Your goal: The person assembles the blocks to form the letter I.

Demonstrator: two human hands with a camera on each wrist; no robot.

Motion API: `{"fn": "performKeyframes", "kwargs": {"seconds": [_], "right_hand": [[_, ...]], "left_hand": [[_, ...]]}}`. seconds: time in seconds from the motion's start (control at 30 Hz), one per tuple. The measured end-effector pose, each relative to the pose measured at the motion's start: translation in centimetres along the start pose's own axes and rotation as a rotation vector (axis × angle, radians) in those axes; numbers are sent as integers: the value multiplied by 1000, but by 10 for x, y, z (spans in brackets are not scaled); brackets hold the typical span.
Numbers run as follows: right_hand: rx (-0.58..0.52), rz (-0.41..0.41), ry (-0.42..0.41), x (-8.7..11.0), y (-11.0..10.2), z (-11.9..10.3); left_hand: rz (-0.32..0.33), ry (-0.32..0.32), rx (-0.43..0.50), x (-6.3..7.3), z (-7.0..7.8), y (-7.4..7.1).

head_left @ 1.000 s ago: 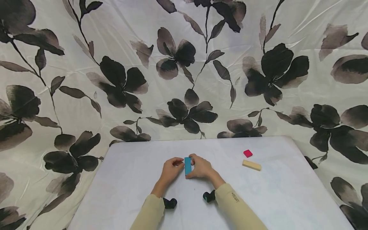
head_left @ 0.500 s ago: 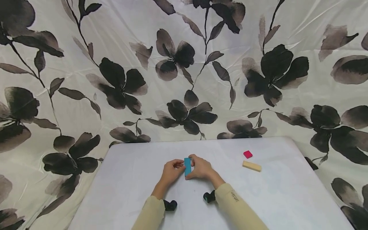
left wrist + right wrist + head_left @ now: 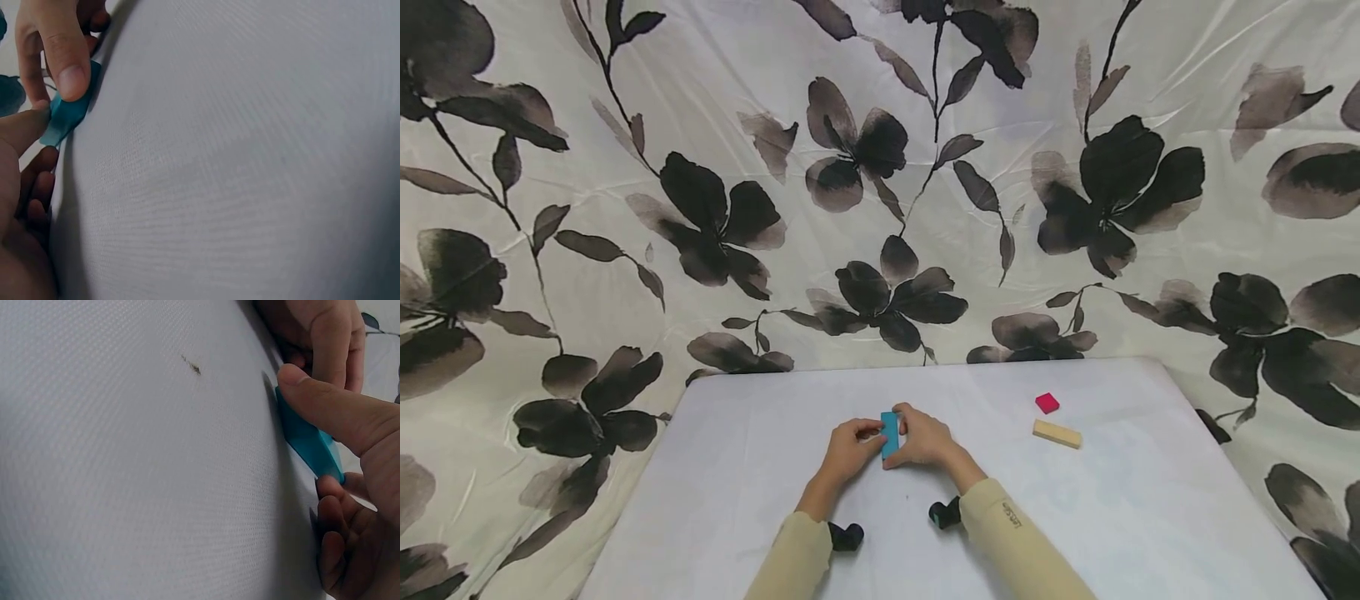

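Note:
A blue rectangular block (image 3: 889, 435) lies lengthwise between both hands, low over the white table, its long side running away from me. My right hand (image 3: 925, 437) grips it from the right, thumb at the near end and fingers toward the far end. From the left, my left hand (image 3: 847, 447) pinches its edge, the thumb tip overlapping it. In the left wrist view, the left thumb (image 3: 28, 128) meets the block (image 3: 70, 115), with the other fingers curled below. In the right wrist view, the right thumb (image 3: 325, 400) covers part of the block (image 3: 306, 440).
A red diamond-shaped piece (image 3: 1047, 403) and a pale yellow stick-shaped block (image 3: 1057, 434) lie on the white tabletop (image 3: 737, 500), to the right of the hands. Behind the table's far edge hangs a flower-printed cloth (image 3: 880, 167). Black wrist devices (image 3: 945, 513) sit by the sleeves.
My left hand has shifted slightly right, its thumb and fingers coming onto the blue block's left side. The right hand keeps its grip with almost no movement.

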State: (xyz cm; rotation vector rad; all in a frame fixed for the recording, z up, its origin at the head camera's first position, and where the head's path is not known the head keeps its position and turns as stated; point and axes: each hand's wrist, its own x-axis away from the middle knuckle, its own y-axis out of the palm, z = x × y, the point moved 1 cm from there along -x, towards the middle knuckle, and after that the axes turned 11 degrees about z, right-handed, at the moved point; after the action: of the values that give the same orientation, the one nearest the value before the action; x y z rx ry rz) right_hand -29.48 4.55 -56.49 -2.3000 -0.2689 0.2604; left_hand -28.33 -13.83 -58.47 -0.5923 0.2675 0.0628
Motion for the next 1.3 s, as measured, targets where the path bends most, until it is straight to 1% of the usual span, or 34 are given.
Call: {"fn": "performKeyframes", "kwargs": {"seconds": [0.07,0.23,0.3,0.43,0.5,0.53,0.6,0.73,0.77,0.83,1.0,1.1,1.2,1.3], "right_hand": [[-2,1,8,0,-2,-1],[-22,-8,15,2,-4,-2],[-35,-10,29,4,-4,1],[-104,13,30,6,-7,4],[-155,35,6,9,-13,4],[-190,44,-12,10,-17,4],[-244,62,-37,15,-26,5],[-286,82,-42,31,-43,12],[-277,86,-38,35,-47,15],[-267,91,-34,44,-55,20],[-245,115,-74,65,-81,30],[-207,159,-91,76,-98,40],[-157,214,-77,86,-114,52],[-110,262,-67,93,-128,62]], "left_hand": [[0,0,1,-1,1,2],[25,-12,-8,-2,3,5],[20,-24,-10,-2,4,7],[0,-5,-16,-3,6,6],[-3,-7,-19,-3,7,6],[1,-3,-21,-3,7,6],[13,-15,-25,-3,8,5],[15,-35,-38,0,9,4],[14,-42,-41,1,9,4],[16,-34,-37,2,9,3],[42,-14,-17,5,9,5],[35,-10,-18,4,8,6],[31,-3,-20,4,7,7],[47,-35,-17,5,5,5]]}}
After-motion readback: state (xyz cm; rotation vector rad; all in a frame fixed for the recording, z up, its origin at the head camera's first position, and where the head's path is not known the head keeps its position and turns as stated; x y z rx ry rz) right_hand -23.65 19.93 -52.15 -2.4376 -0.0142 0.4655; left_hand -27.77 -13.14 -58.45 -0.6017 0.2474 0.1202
